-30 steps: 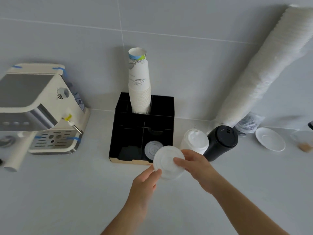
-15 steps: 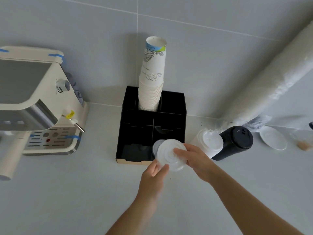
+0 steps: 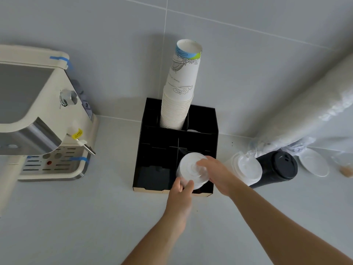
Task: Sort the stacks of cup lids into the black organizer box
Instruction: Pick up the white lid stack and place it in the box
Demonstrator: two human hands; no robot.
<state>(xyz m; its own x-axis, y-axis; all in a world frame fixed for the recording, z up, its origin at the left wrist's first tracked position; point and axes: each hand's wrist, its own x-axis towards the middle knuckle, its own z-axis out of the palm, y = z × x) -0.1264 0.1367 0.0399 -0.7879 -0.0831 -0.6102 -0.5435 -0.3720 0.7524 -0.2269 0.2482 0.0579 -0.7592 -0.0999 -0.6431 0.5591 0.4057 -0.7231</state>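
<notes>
While gripped, lids [image 3: 192, 172] over organizer [image 3: 152, 150].

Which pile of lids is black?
The black lid stack on the counter, farthest right of the three. The white lid stack lies beside it, and the clear lid stack is held over the organizer box.

Black organizer box [image 3: 147, 150]; white lids [image 3: 191, 167]; black lid stack [image 3: 275, 169].

Grey counter [image 3: 76, 217]: coffee machine [image 3: 44, 119] (left edge), black organizer box [image 3: 158, 150], white lid stack [image 3: 246, 169], black lid stack [image 3: 277, 169], saucer [image 3: 314, 162].
</notes>
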